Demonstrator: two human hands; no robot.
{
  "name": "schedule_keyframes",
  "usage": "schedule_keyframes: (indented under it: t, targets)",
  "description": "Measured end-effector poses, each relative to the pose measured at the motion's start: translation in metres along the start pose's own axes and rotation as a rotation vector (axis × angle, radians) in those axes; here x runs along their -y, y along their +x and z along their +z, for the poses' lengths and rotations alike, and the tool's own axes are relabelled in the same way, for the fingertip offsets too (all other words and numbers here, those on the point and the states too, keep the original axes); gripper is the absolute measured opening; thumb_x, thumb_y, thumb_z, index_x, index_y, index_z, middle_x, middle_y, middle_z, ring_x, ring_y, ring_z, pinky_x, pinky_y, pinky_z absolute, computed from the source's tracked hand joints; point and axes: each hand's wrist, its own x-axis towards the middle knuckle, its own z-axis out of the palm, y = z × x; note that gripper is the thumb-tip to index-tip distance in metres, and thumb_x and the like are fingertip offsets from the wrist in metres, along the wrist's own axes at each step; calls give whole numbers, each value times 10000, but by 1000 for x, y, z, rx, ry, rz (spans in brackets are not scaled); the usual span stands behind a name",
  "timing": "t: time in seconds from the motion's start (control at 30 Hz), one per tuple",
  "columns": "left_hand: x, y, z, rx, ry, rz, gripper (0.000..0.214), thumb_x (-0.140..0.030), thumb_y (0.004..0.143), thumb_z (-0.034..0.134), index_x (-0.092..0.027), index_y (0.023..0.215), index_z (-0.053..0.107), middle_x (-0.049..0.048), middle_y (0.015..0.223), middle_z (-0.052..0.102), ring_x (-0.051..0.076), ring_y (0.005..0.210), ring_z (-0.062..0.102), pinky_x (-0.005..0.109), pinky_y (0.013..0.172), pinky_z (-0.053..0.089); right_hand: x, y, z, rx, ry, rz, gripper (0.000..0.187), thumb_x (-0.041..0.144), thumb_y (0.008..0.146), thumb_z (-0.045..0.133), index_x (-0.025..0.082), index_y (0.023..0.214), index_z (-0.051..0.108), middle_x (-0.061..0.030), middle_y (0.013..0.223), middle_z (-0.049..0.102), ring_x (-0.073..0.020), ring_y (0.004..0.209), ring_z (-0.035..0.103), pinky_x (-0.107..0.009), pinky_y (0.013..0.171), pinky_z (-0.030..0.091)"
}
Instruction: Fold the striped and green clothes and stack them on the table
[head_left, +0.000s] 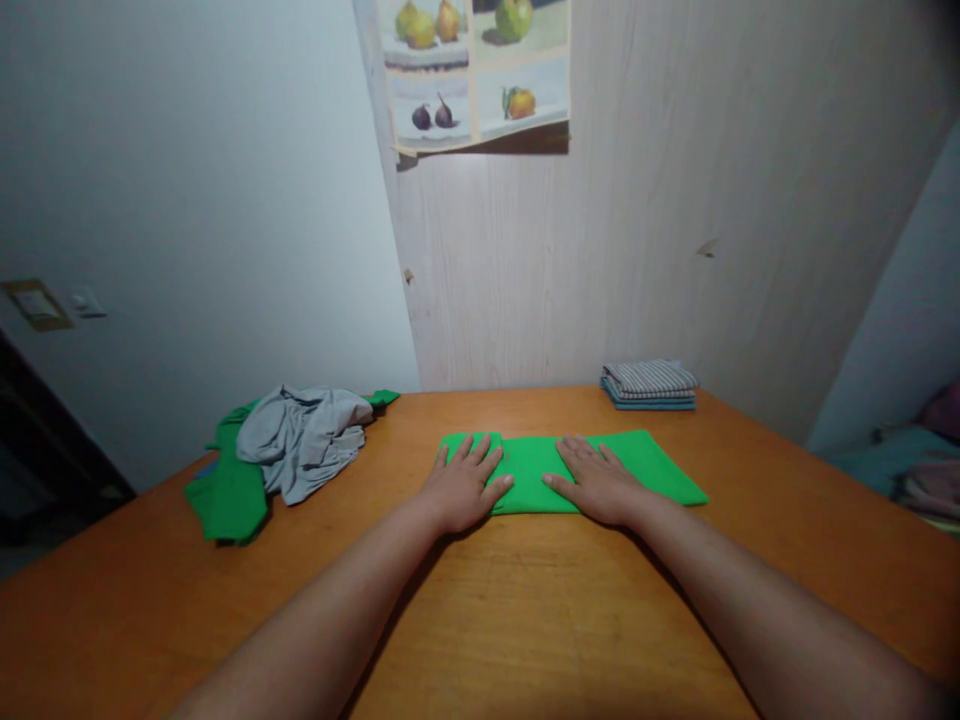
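A bright green cloth, probably a garment (534, 470), lies on the table as a long, flat folded strip. Its left end is doubled over in a short flap. My left hand (463, 485) rests flat on that left end, fingers spread, thumb pointing right. On the middle-right part my right hand (596, 480) presses down with its palm flat and thumb stretched left. Both palms hide some of the fabric beneath them. Neither hand grips anything.
The orange-brown wooden table (525, 610) reaches back to the wall. Crumpled grey cloth (311, 435) lies over green cloth (232, 495) at the left. A folded stack with striped fabric (649, 380) on top sits at the back right. Above hangs a fruit poster (480, 75).
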Motion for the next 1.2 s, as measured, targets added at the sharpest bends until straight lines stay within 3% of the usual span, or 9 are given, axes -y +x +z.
schedule_keyframes:
  t: [0.27, 0.57, 0.77, 1.0, 1.2]
  targets:
    - [-2, -1, 9, -20, 88, 4, 815, -778, 927, 121, -317, 1555, 359, 24, 1675, 188, 365, 1539, 114, 676, 1193, 71, -3, 0, 1, -25, -10, 7, 960, 785, 910, 210, 120, 1602, 221, -117, 1667, 167, -279, 1546, 105, -490, 1245, 62]
    - [-3, 0, 9, -17, 43, 19, 851, -791, 913, 97, -298, 1542, 392, 37, 1670, 205, 370, 1535, 135, 690, 1187, 74, -3, -3, -2, -17, -15, 35, 912, 758, 933, 200, 136, 1599, 247, -121, 1665, 184, -285, 1544, 118, -505, 1239, 109]
    - [-4, 2, 10, -13, 7, 9, 871, -791, 909, 101, -276, 1573, 326, 32, 1665, 205, 351, 1540, 122, 678, 1199, 47, 22, 10, -12, -24, -39, 14, 855, 694, 965, 201, 115, 1591, 266, -138, 1659, 191, -301, 1540, 129, -549, 1224, 149]
    - [-5, 2, 11, -4, 6, 8, 898, -786, 904, 75, -244, 1573, 330, 32, 1668, 182, 352, 1543, 103, 675, 1200, 50, 48, 26, 7, 0, -46, -43, 790, 631, 996, 154, 127, 1596, 251, -114, 1663, 184, -266, 1546, 110, -529, 1234, 92]
    - [-4, 4, 12, -3, -2, 10, 896, -798, 896, 101, -258, 1575, 325, 32, 1669, 172, 359, 1542, 101, 689, 1190, 54, 29, 24, -6, 38, 3, -46, 852, 699, 967, 182, 129, 1595, 260, -126, 1666, 163, -277, 1545, 103, -497, 1234, 118]
